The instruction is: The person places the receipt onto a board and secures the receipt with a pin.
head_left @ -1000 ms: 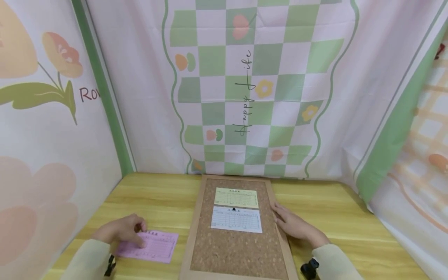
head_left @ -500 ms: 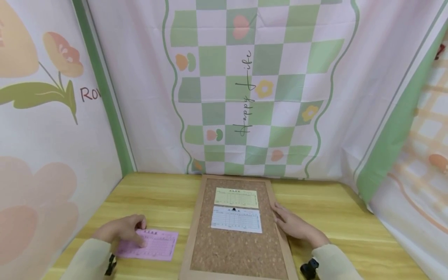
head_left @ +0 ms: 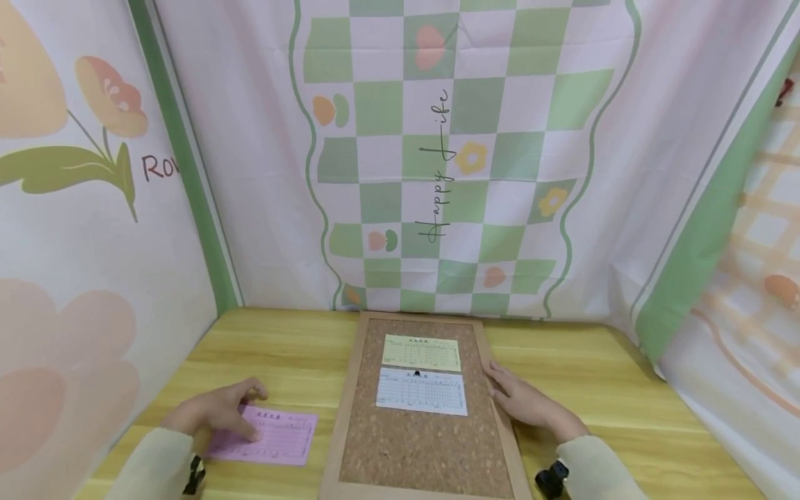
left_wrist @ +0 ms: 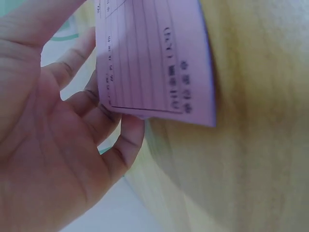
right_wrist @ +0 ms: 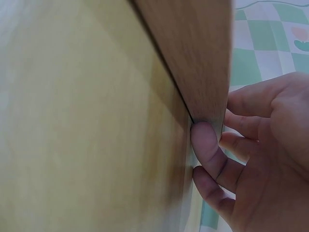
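The pink form slip (head_left: 284, 437) is on the wooden table (head_left: 281, 354), between the left edge of the table and the left side of the cork board (head_left: 425, 451), nearer to the front of the table and apart from the board. The left hand (head_left: 215, 410) holds it by its left end: the thumb lies on the printed face, and in the left wrist view at least 2 bent fingers (left_wrist: 129, 137) go behind the paper. The index finger is raised, apart from the slip.

The right hand (head_left: 525, 399) rests at the right edge of the board, with loose fingers touching the wooden frame (head_left: 338, 444); it does not seem to grip firmly.

On the board, 2 more slips lie toward the far edge: the yellow form slip (head_left: 421, 353), and just nearer, the pale blue form slip (head_left: 421, 394), with a small black fastener (head_left: 417, 373) at its top edge.

I judge the pink slip very light, thin and flexible, easy to crease. A soft pinch near a corner or short edge should suit it; hard pressing could wrinkle it.
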Tool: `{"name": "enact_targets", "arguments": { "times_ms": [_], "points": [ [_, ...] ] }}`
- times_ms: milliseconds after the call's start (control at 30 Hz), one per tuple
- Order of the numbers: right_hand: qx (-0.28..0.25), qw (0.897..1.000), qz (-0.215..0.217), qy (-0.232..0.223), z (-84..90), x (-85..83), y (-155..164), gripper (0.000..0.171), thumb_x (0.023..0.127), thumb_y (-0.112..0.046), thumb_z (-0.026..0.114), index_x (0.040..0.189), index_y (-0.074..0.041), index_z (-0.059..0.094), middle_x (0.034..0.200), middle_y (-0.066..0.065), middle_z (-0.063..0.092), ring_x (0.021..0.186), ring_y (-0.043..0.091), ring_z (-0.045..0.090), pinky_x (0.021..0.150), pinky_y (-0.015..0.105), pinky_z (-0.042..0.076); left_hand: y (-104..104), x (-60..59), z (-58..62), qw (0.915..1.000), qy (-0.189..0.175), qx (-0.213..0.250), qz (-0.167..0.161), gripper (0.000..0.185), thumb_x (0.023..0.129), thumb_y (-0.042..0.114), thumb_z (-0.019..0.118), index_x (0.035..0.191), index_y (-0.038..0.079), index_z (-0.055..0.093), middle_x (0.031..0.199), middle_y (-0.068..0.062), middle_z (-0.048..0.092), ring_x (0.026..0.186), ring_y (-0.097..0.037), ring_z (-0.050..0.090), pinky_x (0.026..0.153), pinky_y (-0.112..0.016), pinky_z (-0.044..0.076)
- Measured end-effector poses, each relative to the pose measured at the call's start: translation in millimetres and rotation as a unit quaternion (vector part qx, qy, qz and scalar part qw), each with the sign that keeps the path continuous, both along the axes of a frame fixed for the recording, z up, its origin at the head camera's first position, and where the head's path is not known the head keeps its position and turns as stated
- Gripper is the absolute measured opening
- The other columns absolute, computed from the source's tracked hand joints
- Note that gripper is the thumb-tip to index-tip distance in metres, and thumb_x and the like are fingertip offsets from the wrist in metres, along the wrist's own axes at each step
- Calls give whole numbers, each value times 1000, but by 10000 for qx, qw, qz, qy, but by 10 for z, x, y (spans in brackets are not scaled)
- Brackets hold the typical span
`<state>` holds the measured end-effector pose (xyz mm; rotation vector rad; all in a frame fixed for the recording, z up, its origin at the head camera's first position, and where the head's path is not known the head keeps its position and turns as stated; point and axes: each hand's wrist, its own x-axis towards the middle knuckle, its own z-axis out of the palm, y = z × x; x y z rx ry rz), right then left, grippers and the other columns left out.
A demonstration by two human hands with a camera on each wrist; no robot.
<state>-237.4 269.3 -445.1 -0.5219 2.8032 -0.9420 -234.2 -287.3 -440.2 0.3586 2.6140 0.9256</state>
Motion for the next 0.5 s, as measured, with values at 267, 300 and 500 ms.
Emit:
{"name": "enact_targets", "arguments": {
  "times_ms": [267, 300, 500],
  "points": [
    [-8, 10000, -18, 2, -15, -1, 3, 53, 106, -10, 46, 152, 9, 29, 158, 33, 16, 143, 52, 17, 112, 64, 18, -149, -65, -53, 9993, -148, 213, -279, 51, 80, 35, 83, 119, 16, 56, 112, -14, 54, 102, -32, 53, 89, -54, 43],
    [-9, 10000, -11, 0, -13, -1, 4, 53, 106, -10, 46, 152, 9, 29, 158, 33, 16, 143, 52, 17, 112, 64, 18, -171, -72, -60, 9988, -123, 291, -373, 50, 80, 35, 82, 118, 16, 56, 110, -13, 54, 99, -29, 53, 86, -50, 44],
    [-16, 10000, 21, -17, -8, -8, 15, 53, 106, -11, 46, 152, 9, 28, 158, 33, 15, 143, 52, 17, 112, 64, 19, -132, 21, 79, 9961, 103, 499, -715, 40, 79, 13, 74, 118, 10, 62, 102, -9, 57, 90, -25, 53, 77, -42, 43]
  ]
}}
